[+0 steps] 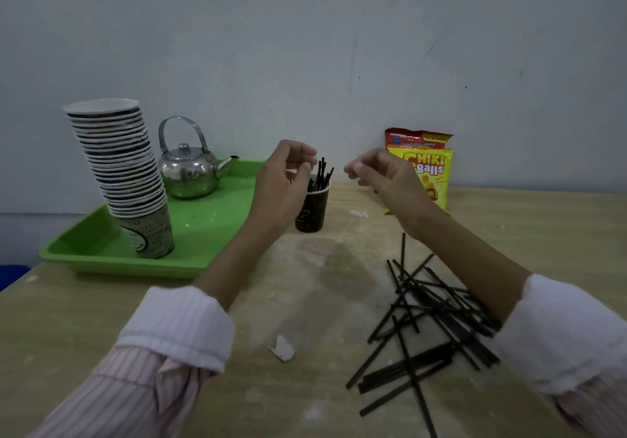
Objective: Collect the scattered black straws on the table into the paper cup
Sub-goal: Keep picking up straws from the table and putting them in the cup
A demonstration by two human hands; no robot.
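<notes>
Here, the black straws (437,315) are lying in a crossed, tangled heap on the table (322,285), at about four o'clock from the middle of the view, partly passing under the right forearm. A few more straws (321,174) are standing upright in the dark paper cup (311,212), which is sitting on the table near the centre, at roughly eleven o'clock from the heap and well apart from it.

The left hand (283,183) is hovering just beside the cup at its nine o'clock, fingers curled loosely with the thumb near the fingertips; it is holding nothing that I can see, and it is partly covering the cup's rim. The right hand (383,174) is hanging in the air at the cup's two o'clock, fingers also loosely curled and blurred, apparently empty, though I cannot tell for sure.

At the cup's nine o'clock a green tray (101,254) is resting on the table, carrying a leaning stack of paper cups (125,173) and a shiny metal kettle (190,169). At the cup's three o'clock, yellow and red snack bags (431,166) are standing against the wall (305,47). A small white scrap (282,347) is lying on the table at six o'clock from the cup.
</notes>
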